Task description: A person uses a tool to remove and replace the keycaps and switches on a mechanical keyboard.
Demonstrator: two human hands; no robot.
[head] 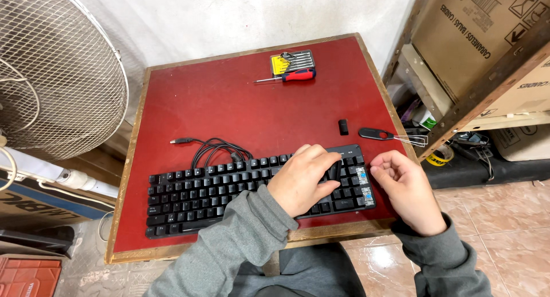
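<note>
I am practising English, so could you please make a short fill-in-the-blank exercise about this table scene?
1. The left hand rests on a black ____.
2. The table has a ____ top.
3. The keycap puller lies beside a loose keycap, ____ the keyboard.
4. The red-handled screwdriver lies by a yellow bit ____.

Missing words: keyboard; red; beyond; set

A black keyboard (229, 191) lay flat along the near edge of the red table (229, 108), its cable coiled just behind it. Near the keyboard's right end, several keys were off, baring pale switches. One loose black keycap (343, 126) sat on the table behind that end.
</note>
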